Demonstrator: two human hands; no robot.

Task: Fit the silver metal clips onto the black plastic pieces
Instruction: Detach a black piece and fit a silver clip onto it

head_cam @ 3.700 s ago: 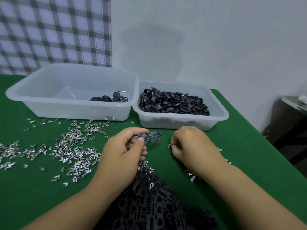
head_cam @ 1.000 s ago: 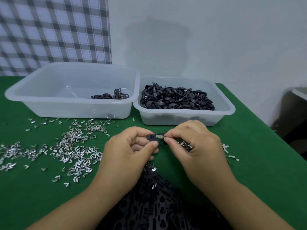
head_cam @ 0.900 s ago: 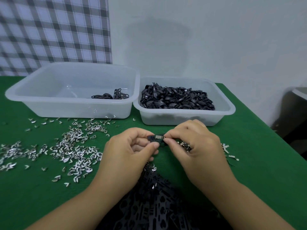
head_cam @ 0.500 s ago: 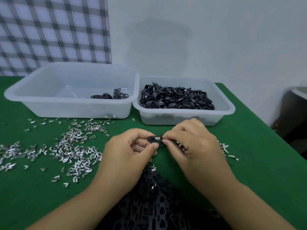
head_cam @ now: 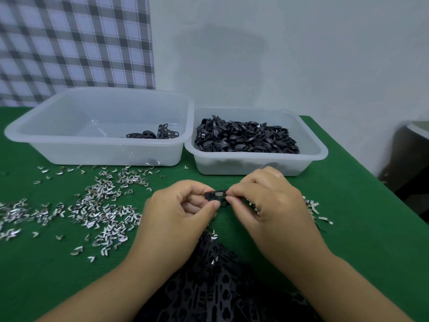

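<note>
Both hands meet over the green table, pinching one small black plastic piece (head_cam: 214, 196) between them. My left hand (head_cam: 178, 214) holds its left end with thumb and forefinger. My right hand (head_cam: 267, 203) pinches its right end. A silver metal clip (head_cam: 219, 194) sits on the top of the piece. Loose silver clips (head_cam: 102, 210) lie scattered to the left, and a few more clips (head_cam: 316, 213) show past my right hand. A heap of black plastic frames (head_cam: 218, 280) lies between my forearms.
Two translucent tubs stand at the back: the left tub (head_cam: 69, 145) holds a few black pieces, the right tub (head_cam: 308, 156) is heaped with black parts (head_cam: 246, 138). The table's right edge drops off beside a dark stand (head_cam: 413, 159).
Since 3.7 s ago my right hand came from the table to the piece in my left hand. Over the last second both hands stay nearly still on it.
</note>
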